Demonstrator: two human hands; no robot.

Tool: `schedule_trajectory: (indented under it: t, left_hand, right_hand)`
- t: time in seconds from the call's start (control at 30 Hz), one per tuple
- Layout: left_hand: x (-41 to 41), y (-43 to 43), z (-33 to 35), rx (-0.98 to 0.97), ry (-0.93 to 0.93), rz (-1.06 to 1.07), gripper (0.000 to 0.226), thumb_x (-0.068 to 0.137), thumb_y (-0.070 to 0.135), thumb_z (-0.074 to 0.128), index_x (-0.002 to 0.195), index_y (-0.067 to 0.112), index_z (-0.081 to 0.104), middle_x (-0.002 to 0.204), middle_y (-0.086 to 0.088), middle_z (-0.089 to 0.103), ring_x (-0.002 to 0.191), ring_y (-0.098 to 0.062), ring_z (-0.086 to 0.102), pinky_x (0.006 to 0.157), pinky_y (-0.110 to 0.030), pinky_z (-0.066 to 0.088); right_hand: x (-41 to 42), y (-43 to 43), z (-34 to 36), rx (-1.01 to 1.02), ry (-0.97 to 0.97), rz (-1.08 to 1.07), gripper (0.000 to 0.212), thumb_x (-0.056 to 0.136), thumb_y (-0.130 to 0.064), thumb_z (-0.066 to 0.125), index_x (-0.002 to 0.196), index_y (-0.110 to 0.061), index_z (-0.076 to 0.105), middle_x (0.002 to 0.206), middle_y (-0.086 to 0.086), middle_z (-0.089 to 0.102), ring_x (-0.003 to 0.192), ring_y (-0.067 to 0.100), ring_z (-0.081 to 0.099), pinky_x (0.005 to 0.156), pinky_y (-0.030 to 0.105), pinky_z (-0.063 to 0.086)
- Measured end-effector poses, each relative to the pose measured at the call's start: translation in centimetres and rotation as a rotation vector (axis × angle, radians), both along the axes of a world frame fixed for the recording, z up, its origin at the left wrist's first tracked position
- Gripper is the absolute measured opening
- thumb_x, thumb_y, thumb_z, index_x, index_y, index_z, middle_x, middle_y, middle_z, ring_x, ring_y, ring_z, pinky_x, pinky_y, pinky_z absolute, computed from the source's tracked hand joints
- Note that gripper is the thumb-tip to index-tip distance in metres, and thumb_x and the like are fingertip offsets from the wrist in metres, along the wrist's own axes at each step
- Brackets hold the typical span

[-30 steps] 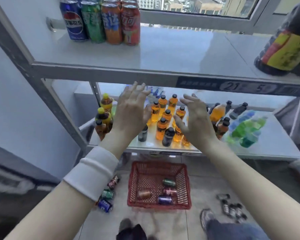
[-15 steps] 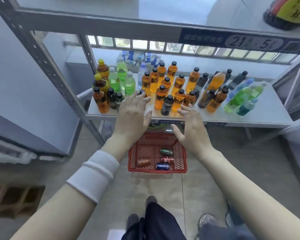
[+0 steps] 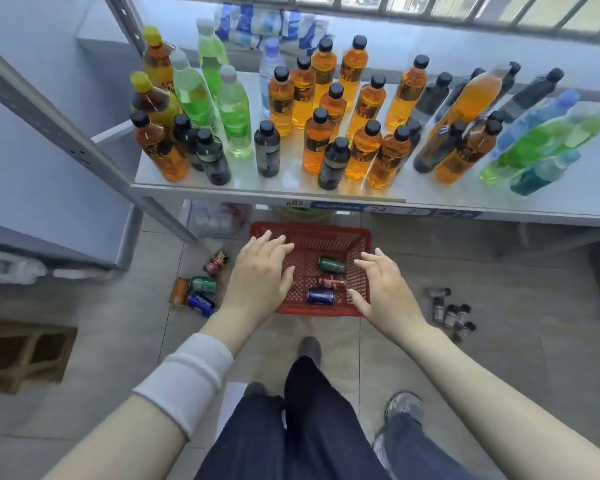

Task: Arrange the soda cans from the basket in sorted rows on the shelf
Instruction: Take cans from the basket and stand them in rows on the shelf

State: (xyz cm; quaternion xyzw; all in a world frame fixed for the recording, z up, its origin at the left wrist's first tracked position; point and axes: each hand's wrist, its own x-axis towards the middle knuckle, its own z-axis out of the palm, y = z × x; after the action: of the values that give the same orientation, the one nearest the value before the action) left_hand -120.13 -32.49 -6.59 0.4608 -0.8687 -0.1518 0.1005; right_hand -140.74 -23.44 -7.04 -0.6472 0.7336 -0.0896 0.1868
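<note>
Left of the basket, four loose cans lie on their sides on the floor tiles: a dark red can (image 3: 216, 263), a green floor can (image 3: 203, 284), an orange can (image 3: 179, 291) and a blue floor can (image 3: 201, 304), whose white lettering is too blurred to read. The left hand (image 3: 260, 282), a white wristband (image 3: 187, 379) on its forearm, hovers over the left side of the red basket (image 3: 309, 237) with fingers spread and nothing in it. Just right of its fingertips, inside the basket, three soda cans lie on their sides — a green can (image 3: 331, 265) farthest away, a red can (image 3: 332, 283) in the middle, a blue can (image 3: 321, 296) nearest. The right hand (image 3: 385, 292) hangs over the basket's right rim, fingers apart and slightly bent, also holding nothing. Farther right, small dark bottles (image 3: 451, 313) stand on the floor. Above the basket the shelf (image 3: 575, 199) is crowded with green drink bottles (image 3: 234, 109) and orange drink bottles (image 3: 364, 157); its shelf-edge strip (image 3: 376, 209) reads "24".
</note>
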Motion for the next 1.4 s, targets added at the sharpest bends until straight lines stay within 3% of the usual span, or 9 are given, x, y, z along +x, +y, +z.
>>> schedule_trajectory:
  t: [0.17, 0.3, 0.5, 0.6, 0.8, 1.03, 1.23, 1.4]
  left_hand:
    - [-0.2, -0.6, -9.5, 0.197, -0.079, 0.05, 0.037, 0.079, 0.018, 0.069, 0.114, 0.006, 0.063, 0.119, -0.013, 0.064, 0.121, -0.033, 0.053, 0.105, -0.046, 0.035]
    - [0.1, -2.5, -19.5, 0.381, -0.216, 0.025, 0.04, 0.089, 0.028, 0.057, 0.126, 0.014, 0.054, 0.129, -0.005, 0.057, 0.129, -0.027, 0.043, 0.11, -0.038, 0.027]
    - [-0.6, -7.0, -38.2, 0.546, -0.359, 0.041, 0.042, 0.09, 0.037, 0.051, 0.128, 0.018, 0.05, 0.121, -0.007, 0.06, 0.11, -0.027, 0.055, 0.08, -0.032, 0.041]
    - [-1.1, -8.5, -47.6, 0.631, -0.402, -0.025, 0.05, 0.09, 0.037, 0.052, 0.135, 0.018, 0.041, 0.127, -0.013, 0.056, 0.114, -0.031, 0.053, 0.093, -0.037, 0.042]
    - [-2.6, -10.3, -60.2, 0.676, -0.457, -0.09, 0.053, 0.089, 0.032, 0.055, 0.134, 0.014, 0.038, 0.132, -0.016, 0.051, 0.119, -0.034, 0.05, 0.097, -0.037, 0.04]
    - [-3.0, -10.7, -66.2, 0.653, -0.59, -0.254, 0.085, 0.079, 0.037, 0.069, 0.145, 0.017, 0.019, 0.142, -0.015, 0.035, 0.129, -0.035, 0.037, 0.107, -0.041, 0.033]
    - [-3.3, -10.6, -67.7, 0.655, -0.61, -0.283, 0.093, 0.077, 0.036, 0.071, 0.147, 0.023, 0.011, 0.145, -0.014, 0.03, 0.133, -0.034, 0.03, 0.112, -0.045, 0.024]
    - [-3.5, -11.2, -68.6, 0.667, -0.582, -0.276, 0.09, 0.076, 0.035, 0.072, 0.145, 0.022, 0.015, 0.142, -0.013, 0.031, 0.13, -0.031, 0.032, 0.108, -0.043, 0.03]
  right_hand:
    - [-2.6, -2.0, -8.5, 0.225, -0.066, -0.01, 0.056, 0.086, -0.028, 0.064, 0.133, -0.005, 0.043, 0.139, 0.011, 0.044, 0.137, 0.027, 0.03, 0.111, 0.032, 0.024]
    - [-4.5, -3.8, -18.5, 0.452, -0.118, -0.067, 0.061, 0.085, -0.034, 0.064, 0.135, -0.01, 0.039, 0.136, 0.008, 0.044, 0.128, 0.023, 0.038, 0.105, 0.031, 0.033]
    - [-5.9, -6.9, -37.0, 0.659, -0.156, -0.039, 0.065, 0.084, -0.038, 0.065, 0.137, -0.011, 0.039, 0.138, 0.011, 0.044, 0.126, 0.025, 0.042, 0.103, 0.029, 0.033]
    - [-6.2, -7.9, -46.3, 0.718, -0.115, 0.034, 0.065, 0.085, -0.041, 0.063, 0.137, -0.012, 0.038, 0.136, 0.013, 0.046, 0.124, 0.028, 0.043, 0.099, 0.031, 0.036]
    - [-6.4, -9.0, -58.9, 0.73, -0.004, 0.237, 0.053, 0.086, -0.034, 0.062, 0.132, -0.012, 0.044, 0.13, 0.013, 0.048, 0.118, 0.029, 0.045, 0.095, 0.033, 0.039]
    - [-5.8, -9.0, -64.0, 0.614, 0.232, 0.543, 0.073, 0.086, -0.045, 0.057, 0.143, -0.01, 0.027, 0.14, 0.011, 0.039, 0.128, 0.028, 0.034, 0.103, 0.036, 0.033]
    - [-4.8, -9.5, -65.4, 0.526, 0.397, 0.727, 0.08, 0.084, -0.053, 0.055, 0.141, -0.003, 0.029, 0.141, 0.012, 0.04, 0.127, 0.027, 0.034, 0.107, 0.038, 0.031]
    - [-5.1, -10.3, -65.8, 0.56, 0.302, 0.71, 0.077, 0.081, -0.051, 0.06, 0.137, -0.006, 0.034, 0.135, 0.009, 0.045, 0.122, 0.023, 0.038, 0.099, 0.034, 0.039]
